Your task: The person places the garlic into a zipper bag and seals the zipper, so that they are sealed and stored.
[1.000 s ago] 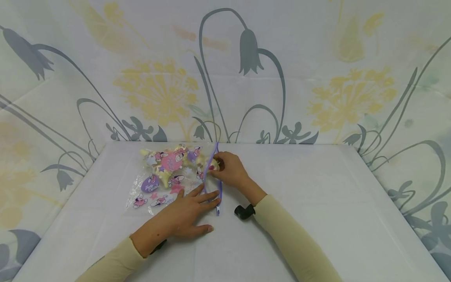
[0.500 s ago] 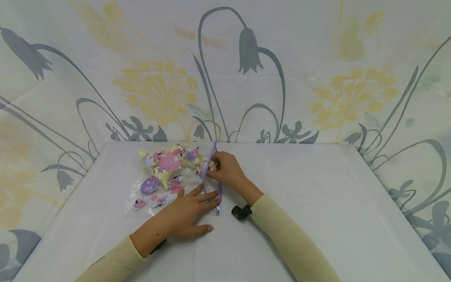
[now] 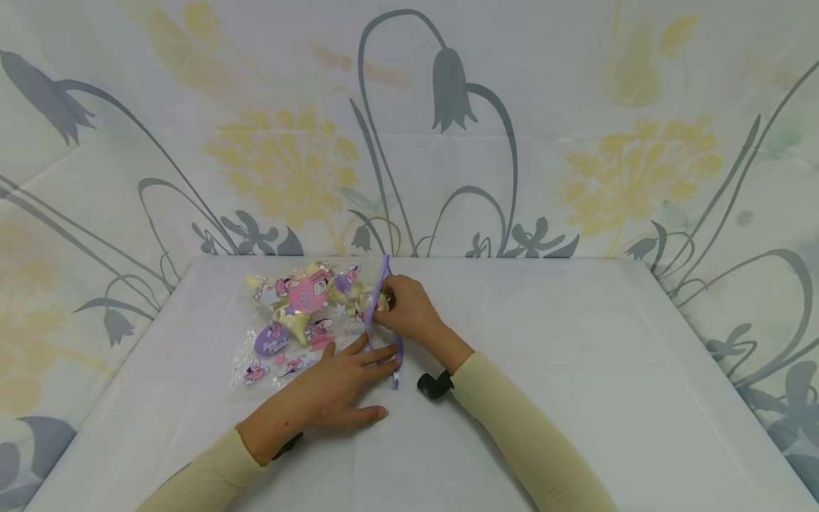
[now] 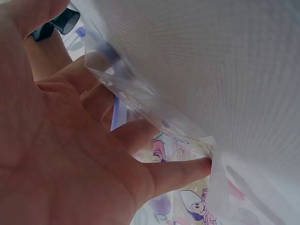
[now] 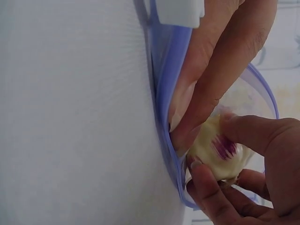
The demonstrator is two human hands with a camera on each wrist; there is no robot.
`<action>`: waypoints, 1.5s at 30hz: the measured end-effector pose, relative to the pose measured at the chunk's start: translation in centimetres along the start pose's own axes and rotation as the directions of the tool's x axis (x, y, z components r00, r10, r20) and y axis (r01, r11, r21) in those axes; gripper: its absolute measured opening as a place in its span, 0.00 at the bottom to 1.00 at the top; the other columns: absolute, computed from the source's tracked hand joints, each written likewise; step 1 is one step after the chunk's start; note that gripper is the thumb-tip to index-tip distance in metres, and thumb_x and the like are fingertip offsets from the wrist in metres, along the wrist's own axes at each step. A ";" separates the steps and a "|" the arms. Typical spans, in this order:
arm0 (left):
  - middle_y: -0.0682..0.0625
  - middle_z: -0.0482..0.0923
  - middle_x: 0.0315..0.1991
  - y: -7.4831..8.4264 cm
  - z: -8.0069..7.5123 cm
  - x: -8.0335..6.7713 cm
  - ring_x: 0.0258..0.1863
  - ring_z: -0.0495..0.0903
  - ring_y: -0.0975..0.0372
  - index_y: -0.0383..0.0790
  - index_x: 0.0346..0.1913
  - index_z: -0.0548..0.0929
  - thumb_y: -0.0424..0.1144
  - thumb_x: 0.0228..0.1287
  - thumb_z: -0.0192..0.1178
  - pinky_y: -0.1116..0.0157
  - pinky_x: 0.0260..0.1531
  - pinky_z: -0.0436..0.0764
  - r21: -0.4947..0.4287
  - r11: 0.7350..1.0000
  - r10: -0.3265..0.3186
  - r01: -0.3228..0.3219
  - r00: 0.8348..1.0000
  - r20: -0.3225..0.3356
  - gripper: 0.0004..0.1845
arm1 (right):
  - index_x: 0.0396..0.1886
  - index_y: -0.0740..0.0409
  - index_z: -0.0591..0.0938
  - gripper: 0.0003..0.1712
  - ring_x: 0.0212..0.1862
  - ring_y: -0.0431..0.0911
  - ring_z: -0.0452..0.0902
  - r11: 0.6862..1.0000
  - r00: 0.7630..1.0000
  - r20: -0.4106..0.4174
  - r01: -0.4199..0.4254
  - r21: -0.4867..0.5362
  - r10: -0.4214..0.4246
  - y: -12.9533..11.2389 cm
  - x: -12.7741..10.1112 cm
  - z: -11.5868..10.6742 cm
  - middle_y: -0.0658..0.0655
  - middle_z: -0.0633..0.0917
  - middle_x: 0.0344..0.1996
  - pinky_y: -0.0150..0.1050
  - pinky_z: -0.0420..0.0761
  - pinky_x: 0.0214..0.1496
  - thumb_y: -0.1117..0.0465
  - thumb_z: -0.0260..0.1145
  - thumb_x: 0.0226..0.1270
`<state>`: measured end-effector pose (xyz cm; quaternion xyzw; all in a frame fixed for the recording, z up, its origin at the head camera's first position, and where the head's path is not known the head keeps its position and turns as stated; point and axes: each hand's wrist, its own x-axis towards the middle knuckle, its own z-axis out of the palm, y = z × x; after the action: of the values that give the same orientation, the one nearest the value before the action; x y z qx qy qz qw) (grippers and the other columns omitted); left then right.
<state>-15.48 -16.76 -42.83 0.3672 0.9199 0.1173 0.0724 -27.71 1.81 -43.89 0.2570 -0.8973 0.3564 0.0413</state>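
Observation:
A clear plastic zip bag (image 3: pixel 271 340), printed with pink and purple cartoon figures, lies flat at the table's back left. Several pale yellow moulded pieces (image 3: pixel 296 326) show inside it. Its purple zip edge (image 3: pixel 372 306) faces right and gapes. My left hand (image 3: pixel 342 390) rests on the bag's near side with fingers spread and straight, fingertips at the zip edge. At the mouth, my right hand (image 3: pixel 412 309) holds a pale yellow, rubbery-looking rounded piece with a purple streaked mark (image 5: pixel 213 145) between thumb and fingers. The bag's film partly covers this piece in the head view.
A white zip slider (image 5: pixel 180 11) sits at the near end of the zip edge. The white table (image 3: pixel 544 355) meets a flower-patterned cloth backdrop (image 3: pixel 461 163). A black wrist camera (image 3: pixel 435 385) hangs under the right wrist.
My right hand has shifted slightly left, moving the yellow piece a little further into the bag's mouth. The bag's far edge has edged left. My left hand has stayed put.

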 end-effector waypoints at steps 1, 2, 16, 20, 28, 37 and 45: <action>0.54 0.60 0.84 0.0 0.0 0.0 0.81 0.56 0.36 0.51 0.81 0.70 0.59 0.71 0.67 0.17 0.61 0.58 0.000 1.000 -0.003 0.003 1.000 0.000 0.40 | 0.41 0.62 0.83 0.17 0.34 0.45 0.77 1.000 1.000 0.005 -0.001 0.001 0.001 0.0 0.0 0.0 0.56 0.83 0.33 0.36 0.79 0.36 0.62 0.81 0.58; 0.54 0.60 0.84 0.0 0.0 0.0 0.81 0.56 0.36 0.51 0.81 0.70 0.60 0.71 0.67 0.17 0.62 0.58 0.000 1.000 -0.007 0.007 1.000 0.001 0.40 | 0.42 0.62 0.83 0.17 0.35 0.46 0.77 1.000 1.000 0.012 -0.005 0.004 0.005 0.0 0.0 0.1 0.56 0.83 0.33 0.36 0.79 0.36 0.61 0.81 0.59; 0.56 0.60 0.84 0.1 0.1 0.1 0.82 0.54 0.38 0.55 0.81 0.69 0.63 0.70 0.65 0.18 0.63 0.56 0.008 0.999 -0.031 0.031 0.999 0.010 0.40 | 0.59 0.65 0.82 0.24 0.47 0.51 0.85 0.988 0.997 -0.017 -0.066 0.143 0.069 1.1 -0.1 0.2 0.61 0.85 0.47 0.43 0.86 0.50 0.62 0.76 0.66; 0.56 0.60 0.84 0.1 0.1 0.0 0.82 0.55 0.38 0.55 0.81 0.69 0.63 0.70 0.65 0.18 0.63 0.57 0.011 1.000 -0.029 0.029 1.000 0.008 0.40 | 0.54 0.64 0.83 0.20 0.47 0.51 0.85 0.990 0.999 0.008 -0.048 0.135 0.047 1.1 0.0 -0.1 0.60 0.85 0.45 0.43 0.85 0.50 0.62 0.75 0.65; 0.56 0.60 0.84 0.0 0.2 0.0 0.82 0.56 0.38 0.56 0.81 0.69 0.63 0.71 0.65 0.18 0.63 0.57 0.010 1.000 -0.027 0.027 1.000 0.000 0.40 | 0.52 0.64 0.83 0.16 0.51 0.51 0.83 0.997 0.985 0.168 -0.049 0.067 0.037 0.5 0.1 -1.6 0.60 0.86 0.48 0.44 0.84 0.53 0.63 0.70 0.68; 0.56 0.61 0.83 0.0 0.3 0.2 0.81 0.58 0.37 0.56 0.81 0.69 0.63 0.71 0.64 0.19 0.64 0.57 0.016 0.999 -0.030 0.030 1.000 0.002 0.40 | 0.48 0.63 0.86 0.14 0.46 0.50 0.87 0.995 0.980 0.188 -0.076 0.058 0.064 -0.2 -0.1 -2.5 0.57 0.88 0.42 0.41 0.86 0.48 0.62 0.75 0.67; 0.55 0.62 0.83 0.3 0.1 0.3 0.80 0.58 0.36 0.55 0.80 0.71 0.62 0.70 0.66 0.19 0.63 0.60 0.020 0.999 -0.035 0.035 0.999 -0.005 0.40 | 0.46 0.60 0.85 0.14 0.43 0.46 0.84 0.992 0.978 0.190 -0.099 0.078 0.082 -0.4 -0.4 -2.1 0.55 0.88 0.39 0.37 0.84 0.43 0.61 0.78 0.64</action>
<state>-15.43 -16.34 -42.84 0.3516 0.9274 0.1073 0.0687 -27.42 3.09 -42.22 0.2496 -0.8916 0.3711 -0.0704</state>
